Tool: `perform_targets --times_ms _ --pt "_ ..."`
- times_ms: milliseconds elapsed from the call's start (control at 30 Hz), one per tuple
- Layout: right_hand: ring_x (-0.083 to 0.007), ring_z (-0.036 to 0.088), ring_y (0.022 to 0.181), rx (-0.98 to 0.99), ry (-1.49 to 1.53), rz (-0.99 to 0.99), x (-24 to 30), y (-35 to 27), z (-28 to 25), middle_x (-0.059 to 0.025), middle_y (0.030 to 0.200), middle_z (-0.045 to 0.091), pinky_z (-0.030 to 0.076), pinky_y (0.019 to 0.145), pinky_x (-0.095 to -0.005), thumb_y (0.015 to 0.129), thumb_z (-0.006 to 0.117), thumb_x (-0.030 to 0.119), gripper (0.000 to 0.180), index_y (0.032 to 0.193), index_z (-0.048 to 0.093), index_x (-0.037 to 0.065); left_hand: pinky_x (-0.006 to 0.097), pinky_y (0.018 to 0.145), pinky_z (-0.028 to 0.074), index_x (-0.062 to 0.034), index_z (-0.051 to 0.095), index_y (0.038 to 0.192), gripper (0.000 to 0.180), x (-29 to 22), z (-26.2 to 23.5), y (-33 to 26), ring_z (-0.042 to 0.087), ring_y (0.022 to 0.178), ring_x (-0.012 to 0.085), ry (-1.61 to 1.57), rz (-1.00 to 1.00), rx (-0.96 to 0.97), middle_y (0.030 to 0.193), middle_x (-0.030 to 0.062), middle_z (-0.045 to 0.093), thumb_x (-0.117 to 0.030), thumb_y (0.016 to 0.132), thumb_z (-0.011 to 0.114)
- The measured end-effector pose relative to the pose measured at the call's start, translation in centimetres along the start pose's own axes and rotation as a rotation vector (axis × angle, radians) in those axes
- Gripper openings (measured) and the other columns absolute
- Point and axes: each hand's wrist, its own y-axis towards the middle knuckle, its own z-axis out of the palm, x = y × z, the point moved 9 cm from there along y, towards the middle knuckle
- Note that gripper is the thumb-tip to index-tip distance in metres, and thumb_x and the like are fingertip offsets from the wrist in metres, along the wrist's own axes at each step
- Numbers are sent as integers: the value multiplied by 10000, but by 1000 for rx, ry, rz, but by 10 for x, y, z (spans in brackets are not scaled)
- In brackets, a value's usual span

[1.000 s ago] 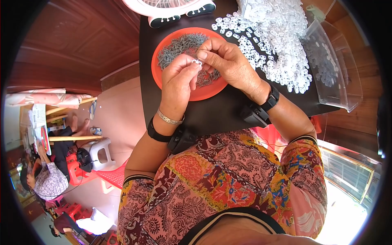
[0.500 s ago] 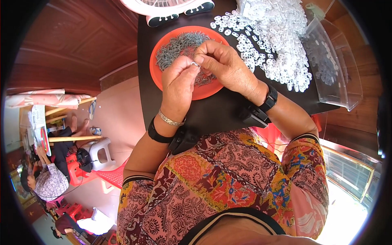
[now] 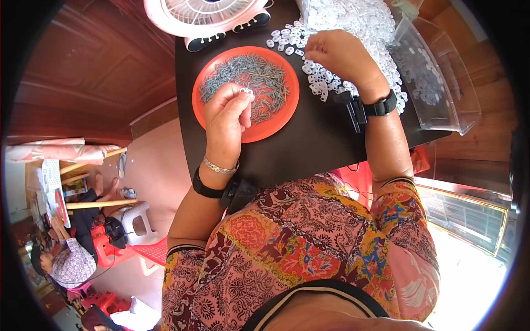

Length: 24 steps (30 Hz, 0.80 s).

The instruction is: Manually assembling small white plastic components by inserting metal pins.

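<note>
My left hand (image 3: 226, 118) pinching a small white piece (image 3: 247, 91) above the orange plate (image 3: 276, 118) centre frame, right hand (image 3: 341, 54) curled on the white pile (image 3: 353, 22) upper right, its fingers' grip hidden, bare desk (image 3: 320, 143) below.

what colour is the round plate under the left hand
Orange, holding a heap of small grey pieces; the head view shows it.
</note>
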Motion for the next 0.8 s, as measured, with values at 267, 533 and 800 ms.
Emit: perform_targets --times_ms 267,533,800 --pt "-326 596 706 176 -176 -84 6 -6 39 -104 699 620 461 626 -417 719 625 178 113 738 605 68 193 452 295 -47 535 753 147 0 -2 -1 403 499 48 34 -23 -21 580 -18 477 -126 877 530" --pt "-368 596 782 111 -271 -102 9 -4 48 -172 755 625 478 683 -460 734 521 83 103 757 600 22 191 453 296 -49 537 757 143 1 -3 -1 416 503 49 23 -20 -7 580 -15 485 -130 874 529" --pt "-55 566 745 322 999 45 40 -4 53 -10 880 638 469 685 -208 876 586 60 180 1039 627 -2 191 457 303 -34 573 812 136 6 2 -2 426 501 54 66 -57 21 603 -8 509 -133 885 516"
